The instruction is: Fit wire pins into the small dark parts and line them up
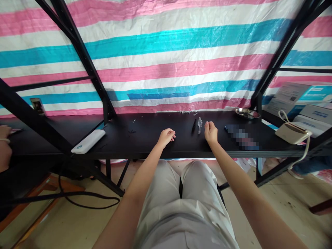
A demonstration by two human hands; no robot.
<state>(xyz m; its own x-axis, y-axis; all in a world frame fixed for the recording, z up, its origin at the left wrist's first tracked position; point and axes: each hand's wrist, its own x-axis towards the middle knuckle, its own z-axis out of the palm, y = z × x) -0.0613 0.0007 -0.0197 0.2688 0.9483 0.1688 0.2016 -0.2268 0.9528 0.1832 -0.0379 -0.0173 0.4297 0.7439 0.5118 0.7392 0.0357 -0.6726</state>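
My left hand (167, 137) is at the front part of the black tabletop (145, 141), its fingers loosely bent and apart with nothing visible in them. To its right, my right hand (211, 132) is closed, the fingers curled together; whatever they may hold is hidden. Just left of the right hand lie several clear plastic pieces (199, 125). Beside these are slim black pieces (194, 126), like pen parts. Farther back, a row of tiny pale, spring-like pieces (185, 112) lies near the rear edge.
A round metal dish (247, 113) sits at the back right, behind a blurred-out flat item (242, 137). A beige case with a strap (293, 132) and boxes (315, 116) are farther right. At left lie a white oblong device (88, 141) and another person's arm (5, 148). Black posts (85, 62) frame the table.
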